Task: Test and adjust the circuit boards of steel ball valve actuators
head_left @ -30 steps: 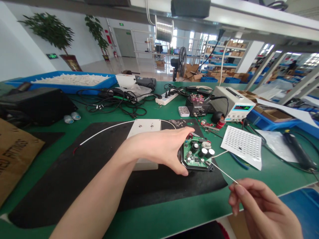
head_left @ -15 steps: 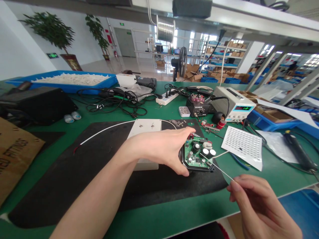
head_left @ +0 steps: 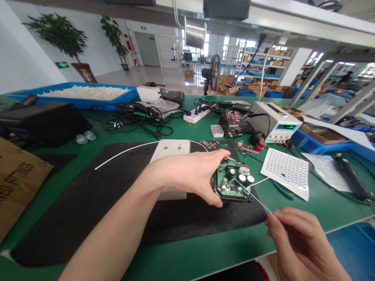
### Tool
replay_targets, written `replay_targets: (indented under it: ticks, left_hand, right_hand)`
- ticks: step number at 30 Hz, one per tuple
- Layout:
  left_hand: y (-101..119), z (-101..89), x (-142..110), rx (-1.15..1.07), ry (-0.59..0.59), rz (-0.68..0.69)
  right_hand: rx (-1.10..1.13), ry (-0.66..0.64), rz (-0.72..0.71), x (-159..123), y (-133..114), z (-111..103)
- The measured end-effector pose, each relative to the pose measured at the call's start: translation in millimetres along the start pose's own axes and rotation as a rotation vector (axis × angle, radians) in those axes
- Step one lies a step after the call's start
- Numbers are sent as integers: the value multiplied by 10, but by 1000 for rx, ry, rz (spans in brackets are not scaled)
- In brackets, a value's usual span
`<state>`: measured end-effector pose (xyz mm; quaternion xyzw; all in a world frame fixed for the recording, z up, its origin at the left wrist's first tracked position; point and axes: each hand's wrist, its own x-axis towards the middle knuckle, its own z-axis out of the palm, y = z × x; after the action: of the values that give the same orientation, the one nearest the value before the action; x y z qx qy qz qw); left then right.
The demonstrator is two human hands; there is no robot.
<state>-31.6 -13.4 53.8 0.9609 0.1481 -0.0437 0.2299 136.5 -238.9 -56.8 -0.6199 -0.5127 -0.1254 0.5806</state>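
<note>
Both hands are being used over the right part of the black mat [head_left: 96, 218]. By the left hand [head_left: 202, 171], spread wide between thumb and fingers, a dark housing [head_left: 234, 198] is being gripped at its left side; whether it is being rested on the mat or held just above cannot be told. Inside it, a green circuit board [head_left: 230, 183] is being held face up. In a narrow pinch of the right hand [head_left: 299, 234], a thin white rod [head_left: 260, 202] is being held, with its far end being directed among the white-topped capacitors [head_left: 241, 178]. Contact at the tip cannot be made out.

Work on the unit is being judged as partway along: components are already standing on the board, and the board is already sitting within its housing. No cover is being seen over it, so closing seems not yet done. Whether every part is being held firmly cannot be told.

Farther left, a light box [head_left: 171, 193] is being partly hidden by the left forearm. From its far edge a white cable [head_left: 125, 153] is running left, its reddish end lying loose and apparently unconnected. At far right, digits are being displayed on a power supply [head_left: 275, 125].
</note>
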Motion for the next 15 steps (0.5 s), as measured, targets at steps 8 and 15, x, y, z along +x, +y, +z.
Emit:
replay_targets:
  ticks: [8,15]
  left_hand:
    - [-14,13,7,-13,9,5]
    - [-2,-4,2,-11,2,5]
  right_hand:
    - [9,40,-16,13,-90,75]
    - [39,22,-17,-17,-16,62]
